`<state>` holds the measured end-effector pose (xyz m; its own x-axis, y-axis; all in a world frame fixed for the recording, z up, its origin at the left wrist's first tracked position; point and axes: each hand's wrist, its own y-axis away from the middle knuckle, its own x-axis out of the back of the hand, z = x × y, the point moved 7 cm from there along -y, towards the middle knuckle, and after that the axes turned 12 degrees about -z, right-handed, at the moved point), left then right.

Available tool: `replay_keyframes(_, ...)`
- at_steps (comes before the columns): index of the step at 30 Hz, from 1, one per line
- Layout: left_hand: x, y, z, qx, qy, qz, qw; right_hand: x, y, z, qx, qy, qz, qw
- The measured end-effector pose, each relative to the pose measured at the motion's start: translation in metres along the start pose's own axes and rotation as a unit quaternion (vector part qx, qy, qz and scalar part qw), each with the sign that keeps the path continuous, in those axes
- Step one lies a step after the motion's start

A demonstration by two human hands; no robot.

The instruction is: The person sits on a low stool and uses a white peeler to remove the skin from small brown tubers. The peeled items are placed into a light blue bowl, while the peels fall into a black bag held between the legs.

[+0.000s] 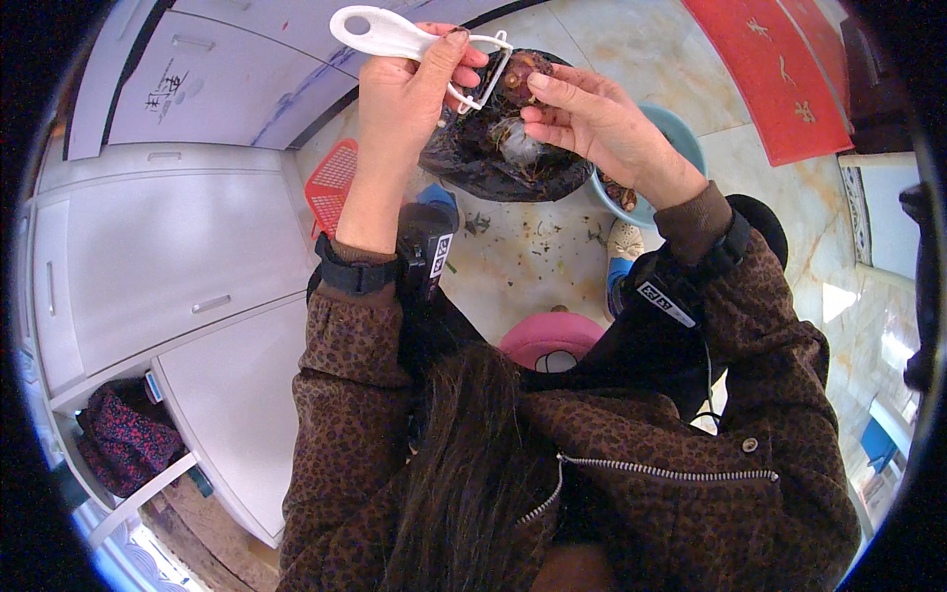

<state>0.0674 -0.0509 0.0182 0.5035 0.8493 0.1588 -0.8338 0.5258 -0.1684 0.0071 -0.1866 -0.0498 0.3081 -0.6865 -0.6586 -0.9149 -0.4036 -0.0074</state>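
My left hand [422, 85] grips a white plastic Y-shaped peeler [381, 33] around its neck, with the handle pointing left. In the fingers of my right hand [603, 118] is a knobbly reddish-brown tuber [521, 78]. The peeler's crosspiece is close to the tuber's left side; whether they touch I cannot tell. Below both hands sits an opened black plastic bag [451, 166], with a whitish, rooty clump [518, 146] on it. Partly behind my right forearm stands a light blue basin [684, 140] with some brown tubers [621, 196] in it.
A red plastic basket [333, 181] stands left of the bag by white cabinets [177, 259]. Soil and green scraps lie on the marbled floor [518, 251]. A pink round seat [551, 333] is between my legs. A red panel with writing [777, 81] is at upper right.
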Motion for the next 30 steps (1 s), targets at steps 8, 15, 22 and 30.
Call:
replay_keyframes(8,0.006,0.004,0.009,-0.025,-0.074,0.045,0.996,-0.008,0.0,0.003,-0.037,0.05,-0.043,0.997)
replay_keyframes(15,0.0,0.006,0.021,-0.086,-0.173,0.048,0.98,-0.01,0.001,0.0,-0.014,0.095,-0.019,0.995)
replay_keyframes(22,-0.018,0.01,0.029,-0.135,-0.245,0.026,0.96,-0.012,0.003,0.002,-0.036,0.088,-0.026,0.995)
replay_keyframes(30,-0.022,0.013,0.031,-0.14,-0.261,0.018,0.955,-0.014,0.002,0.002,-0.034,0.087,-0.033,0.995)
